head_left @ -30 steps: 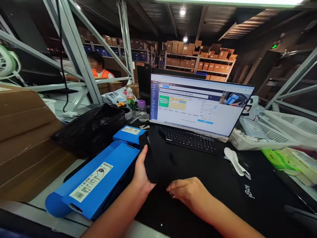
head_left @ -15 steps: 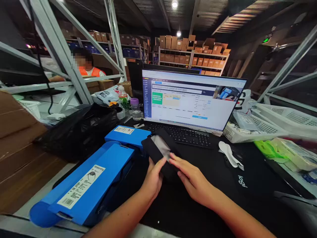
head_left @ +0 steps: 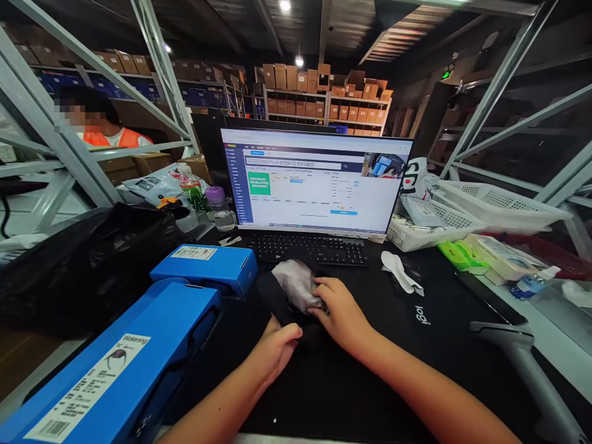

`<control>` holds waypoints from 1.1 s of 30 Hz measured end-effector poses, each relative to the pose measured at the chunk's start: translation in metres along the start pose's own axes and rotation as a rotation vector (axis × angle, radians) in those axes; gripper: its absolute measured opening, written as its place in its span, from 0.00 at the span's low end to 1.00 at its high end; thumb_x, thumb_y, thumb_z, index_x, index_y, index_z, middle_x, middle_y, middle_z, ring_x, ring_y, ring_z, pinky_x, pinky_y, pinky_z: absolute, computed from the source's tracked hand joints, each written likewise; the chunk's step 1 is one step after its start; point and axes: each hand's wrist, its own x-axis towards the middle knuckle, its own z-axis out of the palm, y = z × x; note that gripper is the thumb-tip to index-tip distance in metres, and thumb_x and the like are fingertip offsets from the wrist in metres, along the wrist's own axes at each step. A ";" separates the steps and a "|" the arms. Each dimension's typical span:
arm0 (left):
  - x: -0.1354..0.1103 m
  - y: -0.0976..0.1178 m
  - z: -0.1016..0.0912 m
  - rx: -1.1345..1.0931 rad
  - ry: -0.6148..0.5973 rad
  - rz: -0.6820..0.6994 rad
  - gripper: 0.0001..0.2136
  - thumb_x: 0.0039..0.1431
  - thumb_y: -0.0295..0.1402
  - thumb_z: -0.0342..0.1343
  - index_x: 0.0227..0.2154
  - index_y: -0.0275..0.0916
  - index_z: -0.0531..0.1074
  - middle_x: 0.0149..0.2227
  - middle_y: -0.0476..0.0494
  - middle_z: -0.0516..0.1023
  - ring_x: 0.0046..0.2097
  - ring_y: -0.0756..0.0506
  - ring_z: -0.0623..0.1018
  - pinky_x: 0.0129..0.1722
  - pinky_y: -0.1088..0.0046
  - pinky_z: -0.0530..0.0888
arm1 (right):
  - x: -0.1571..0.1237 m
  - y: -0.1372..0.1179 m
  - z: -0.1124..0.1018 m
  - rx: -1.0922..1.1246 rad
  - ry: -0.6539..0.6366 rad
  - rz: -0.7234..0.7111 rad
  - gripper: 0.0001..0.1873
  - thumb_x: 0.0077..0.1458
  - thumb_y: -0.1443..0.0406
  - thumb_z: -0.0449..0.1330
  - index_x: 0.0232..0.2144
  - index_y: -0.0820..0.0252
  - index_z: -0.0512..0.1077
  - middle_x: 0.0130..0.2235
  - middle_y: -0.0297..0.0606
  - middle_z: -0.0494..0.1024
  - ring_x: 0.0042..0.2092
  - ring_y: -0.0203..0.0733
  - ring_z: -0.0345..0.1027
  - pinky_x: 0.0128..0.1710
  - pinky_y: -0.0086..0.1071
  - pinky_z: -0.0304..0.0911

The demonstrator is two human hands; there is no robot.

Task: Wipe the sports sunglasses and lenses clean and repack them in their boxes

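My left hand [head_left: 280, 346] is closed around the near end of a black case [head_left: 269, 295], thumb on top. A whitish, crinkled bundle that looks wrapped in thin plastic [head_left: 295, 282] bulges out of the case. Its right side is pinched between the thumb and fingers of my right hand [head_left: 341, 311]. What the wrapping contains cannot be made out. Left of my hands lies a long blue box [head_left: 182, 314] with a white label showing a pair of glasses. Beyond it sits a smaller blue box [head_left: 229, 265], its label facing up.
Behind my hands are a keyboard [head_left: 309, 248] and a lit monitor [head_left: 296, 213]. A white spoon-shaped object [head_left: 400, 271] and a grey handheld scanner [head_left: 522, 354] lie to the right, near white baskets [head_left: 435, 231]. A black plastic bag [head_left: 92, 265] and a purple-capped bottle [head_left: 222, 213] stand left.
The whitish bundle now bulges out of the black case, and my right hand has closed on it. The view has turned right, so the blue boxes sit farther left.
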 end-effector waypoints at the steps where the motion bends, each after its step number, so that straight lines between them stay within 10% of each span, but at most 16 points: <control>1: 0.002 0.001 -0.001 -0.006 -0.009 0.004 0.33 0.35 0.20 0.59 0.52 0.38 0.70 0.46 0.41 0.81 0.53 0.35 0.78 0.55 0.54 0.73 | 0.001 0.000 -0.001 0.047 -0.002 0.044 0.12 0.51 0.73 0.68 0.39 0.60 0.76 0.47 0.44 0.78 0.50 0.50 0.69 0.52 0.42 0.65; 7: 0.010 0.007 -0.002 0.011 0.045 -0.072 0.32 0.36 0.21 0.56 0.51 0.39 0.70 0.47 0.42 0.80 0.51 0.36 0.79 0.51 0.56 0.77 | 0.016 0.003 -0.023 0.953 -0.069 0.570 0.18 0.43 0.54 0.73 0.25 0.62 0.76 0.23 0.32 0.74 0.25 0.36 0.64 0.28 0.30 0.60; 15: 0.019 0.016 -0.006 0.148 0.180 -0.187 0.12 0.53 0.24 0.51 0.40 0.28 0.73 0.42 0.30 0.81 0.44 0.38 0.82 0.44 0.61 0.81 | 0.033 0.031 -0.063 1.134 0.262 0.562 0.20 0.41 0.52 0.73 0.31 0.58 0.75 0.29 0.34 0.79 0.30 0.40 0.72 0.31 0.32 0.68; 21: 0.010 0.005 0.001 0.272 0.223 -0.060 0.26 0.59 0.30 0.62 0.59 0.44 0.61 0.56 0.37 0.75 0.52 0.41 0.79 0.44 0.65 0.81 | 0.034 0.040 -0.109 1.048 0.435 0.479 0.21 0.39 0.52 0.74 0.31 0.57 0.75 0.29 0.30 0.78 0.29 0.37 0.69 0.28 0.28 0.64; 27: 0.006 -0.022 -0.005 0.563 0.235 0.093 0.57 0.49 0.31 0.70 0.69 0.47 0.30 0.68 0.23 0.52 0.55 0.35 0.77 0.53 0.49 0.76 | 0.027 0.058 -0.130 0.161 0.094 0.407 0.16 0.54 0.52 0.58 0.30 0.58 0.75 0.31 0.38 0.79 0.34 0.45 0.70 0.35 0.33 0.61; 30: 0.008 -0.015 -0.011 1.085 0.272 0.489 0.53 0.47 0.34 0.69 0.70 0.41 0.40 0.70 0.26 0.44 0.67 0.27 0.62 0.65 0.41 0.60 | 0.028 0.077 -0.125 -0.153 -0.013 0.402 0.11 0.55 0.60 0.56 0.28 0.58 0.75 0.32 0.41 0.79 0.37 0.48 0.69 0.38 0.35 0.60; 33: 0.014 0.003 -0.012 1.428 0.046 0.832 0.42 0.49 0.33 0.69 0.66 0.47 0.58 0.72 0.38 0.50 0.72 0.28 0.46 0.69 0.40 0.40 | 0.033 0.094 -0.111 -0.167 -0.094 0.430 0.09 0.54 0.64 0.55 0.27 0.59 0.74 0.30 0.40 0.77 0.35 0.46 0.68 0.38 0.34 0.60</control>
